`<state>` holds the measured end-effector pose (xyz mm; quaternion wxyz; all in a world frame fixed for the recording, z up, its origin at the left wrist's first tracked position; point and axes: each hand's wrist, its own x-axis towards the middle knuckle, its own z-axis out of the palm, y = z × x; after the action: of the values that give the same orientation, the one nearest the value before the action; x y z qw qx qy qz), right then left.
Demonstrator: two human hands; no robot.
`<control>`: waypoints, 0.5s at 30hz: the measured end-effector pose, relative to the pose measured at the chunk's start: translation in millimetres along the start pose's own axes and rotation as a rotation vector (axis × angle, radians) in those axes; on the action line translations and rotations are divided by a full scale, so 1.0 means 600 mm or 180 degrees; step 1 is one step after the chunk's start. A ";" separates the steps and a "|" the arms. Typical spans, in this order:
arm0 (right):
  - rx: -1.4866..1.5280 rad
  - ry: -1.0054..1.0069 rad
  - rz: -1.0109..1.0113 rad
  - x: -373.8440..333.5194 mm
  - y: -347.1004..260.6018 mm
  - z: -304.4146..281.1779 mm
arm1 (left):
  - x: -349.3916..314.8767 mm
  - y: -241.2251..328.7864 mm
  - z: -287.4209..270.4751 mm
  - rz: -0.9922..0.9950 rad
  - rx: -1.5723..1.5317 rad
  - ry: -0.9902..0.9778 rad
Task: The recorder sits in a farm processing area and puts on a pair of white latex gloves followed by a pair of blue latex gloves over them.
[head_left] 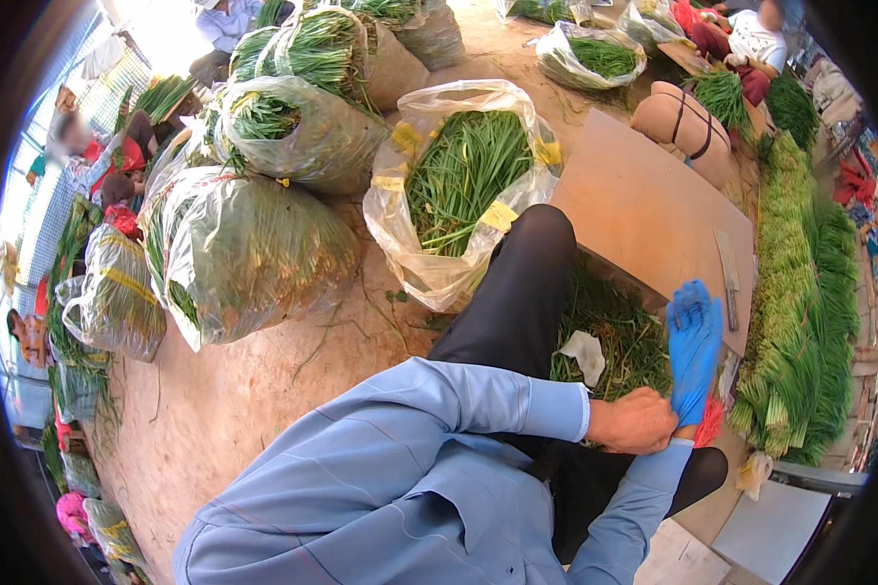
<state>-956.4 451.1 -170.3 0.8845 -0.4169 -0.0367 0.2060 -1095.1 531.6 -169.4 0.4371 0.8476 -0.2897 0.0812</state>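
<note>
My right hand (691, 356) wears a thin blue glove and is raised over my lap, its fingers stretched out and holding nothing. My left hand (636, 421) is bare and closed in a pinch at the glove's cuff, by the right wrist. Just beyond the gloved fingers lies a knife (728, 263) with a broad blade, on the right edge of a large tan board (644, 195). Red strands (711, 417) show beside my right wrist. A crumpled white scrap (585, 355) sits among loose green trimmings (619, 327) between my leg and the board.
An open clear bag (390, 200) of cut green stalks stands ahead of my knee. Several stuffed bags (254, 258) of greens crowd the left. Long bundles of green stalks (785, 292) line the right. Other people (756, 44) sit at the far right and left.
</note>
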 end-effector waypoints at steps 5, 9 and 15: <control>-0.1453 0.0408 0.0613 0.046 0.021 -0.017 | -0.022 -0.043 -0.038 -0.0340 -0.0298 0.0049; -0.1652 0.0816 0.0850 0.036 0.000 -0.058 | -0.085 -0.026 -0.176 -0.0455 -0.0439 0.0592; -0.3597 0.0202 0.1267 -0.003 0.009 -0.155 | -0.243 -0.151 -0.322 -0.1610 -0.0046 0.2564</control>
<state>-937.6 386.2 -234.7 0.4709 -0.8275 -0.0353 0.3038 -1141.2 785.9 -172.5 0.5266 0.7895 0.1178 0.2924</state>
